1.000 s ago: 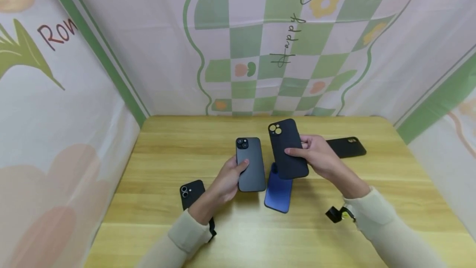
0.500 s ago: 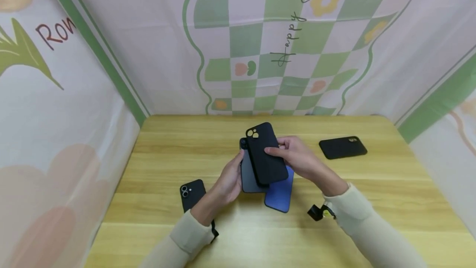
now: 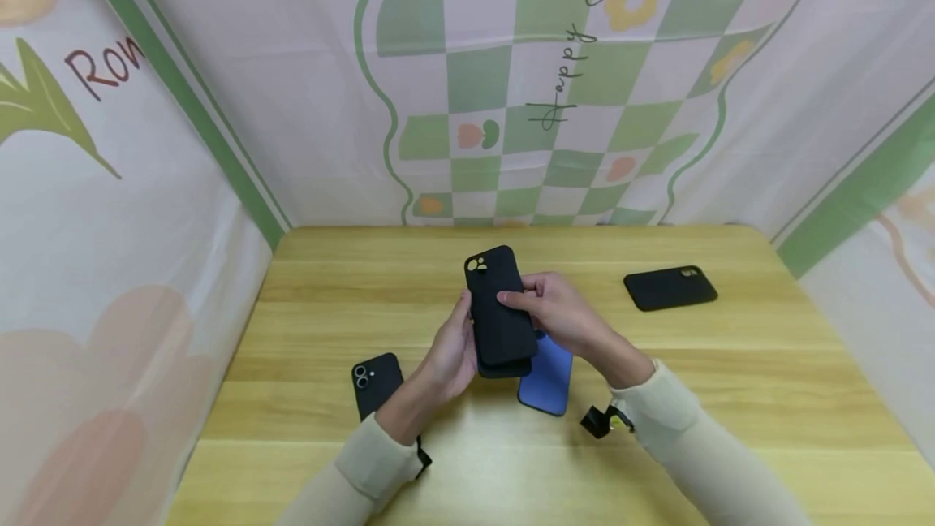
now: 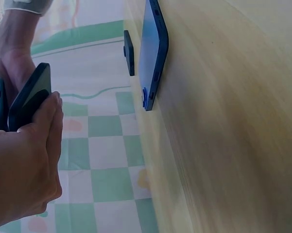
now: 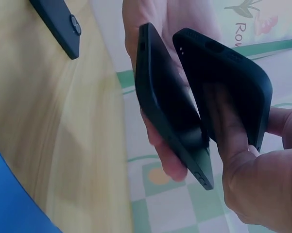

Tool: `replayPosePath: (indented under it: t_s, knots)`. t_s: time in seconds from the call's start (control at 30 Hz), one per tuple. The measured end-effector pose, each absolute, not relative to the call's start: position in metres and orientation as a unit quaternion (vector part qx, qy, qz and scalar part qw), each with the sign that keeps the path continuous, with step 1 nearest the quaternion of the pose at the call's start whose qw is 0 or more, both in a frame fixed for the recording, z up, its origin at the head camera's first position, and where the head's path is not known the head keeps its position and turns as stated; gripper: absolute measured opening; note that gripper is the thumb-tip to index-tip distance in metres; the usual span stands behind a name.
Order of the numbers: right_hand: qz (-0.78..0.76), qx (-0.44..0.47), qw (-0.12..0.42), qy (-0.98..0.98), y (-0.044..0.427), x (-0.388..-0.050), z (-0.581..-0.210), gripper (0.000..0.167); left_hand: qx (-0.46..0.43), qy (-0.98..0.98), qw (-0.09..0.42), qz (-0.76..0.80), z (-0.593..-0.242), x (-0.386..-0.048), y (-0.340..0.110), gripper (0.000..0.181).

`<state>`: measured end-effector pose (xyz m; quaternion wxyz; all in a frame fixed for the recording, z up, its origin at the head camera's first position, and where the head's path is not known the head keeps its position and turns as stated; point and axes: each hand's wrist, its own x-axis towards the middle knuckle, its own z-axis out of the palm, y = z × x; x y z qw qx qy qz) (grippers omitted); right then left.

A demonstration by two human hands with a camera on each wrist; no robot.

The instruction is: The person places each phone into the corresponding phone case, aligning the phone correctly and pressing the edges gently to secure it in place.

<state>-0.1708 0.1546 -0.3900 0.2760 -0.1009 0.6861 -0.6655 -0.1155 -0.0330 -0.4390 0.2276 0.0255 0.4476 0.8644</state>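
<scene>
My left hand (image 3: 454, 351) grips a dark grey phone (image 5: 160, 97) by its sides, above the table. In my right hand (image 3: 566, 311) a black phone case (image 3: 501, 311) with camera cutouts is pinched, thumb on its back and fingers inside. The head view shows the case lying over the phone, hiding all but its lower edge. A narrow gap separates the two in the right wrist view, closing towards one end; whether they touch there I cannot tell. Below the hands a blue phone (image 3: 546, 380) lies on the table, partly covered by the right hand and case.
A black phone (image 3: 376, 384) lies on the wooden table (image 3: 321, 299) at the left, partly under the left forearm. Another black case (image 3: 670, 288) rests at the right. Printed fabric (image 3: 482, 79) stands behind the table and along both sides.
My right hand has brought the black case leftwards from beside the grey phone to over it. The left hand has stayed nearly in place. The case at the right is now fully uncovered.
</scene>
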Motion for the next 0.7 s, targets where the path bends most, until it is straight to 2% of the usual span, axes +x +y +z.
replayPosePath:
  t_s: [0.33,0.7]
  knots:
    - [-0.672,-0.083,0.258,0.689,0.145,-0.169,-0.396,0.039,0.024,0.448,0.217,0.867,-0.438,-0.116,-0.033,0.059]
    - [-0.673,-0.081,0.269,0.684,0.144,-0.165,-0.401,0.035,0.001,0.438,0.203,0.875,-0.437,-0.117,-0.031,0.059]
